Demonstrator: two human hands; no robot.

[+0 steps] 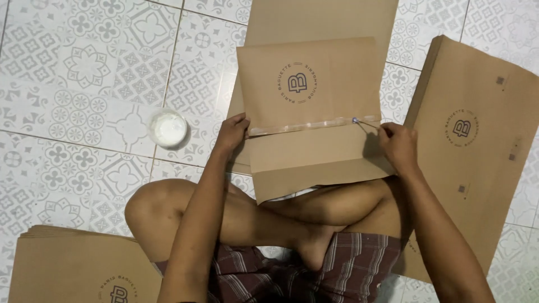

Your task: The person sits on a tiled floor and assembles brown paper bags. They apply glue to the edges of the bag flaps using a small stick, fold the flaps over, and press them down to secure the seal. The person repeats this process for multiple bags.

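I sit cross-legged on a tiled floor with a brown kraft paper sheet (pixel 314 146) laid over my legs, a round printed mark on its upper part. A glossy strip of glue (pixel 314 125) runs across its middle. My left hand (pixel 231 133) presses the sheet's left edge at the strip's end. My right hand (pixel 397 147) holds a thin stick (pixel 368 124) whose small round tip rests at the strip's right end.
A small round container of white glue (pixel 168 128) stands on the floor to the left. One stack of brown paper sheets (pixel 477 140) lies at the right, another stack (pixel 73 269) at the lower left. More brown paper (pixel 320 19) lies under the sheet.
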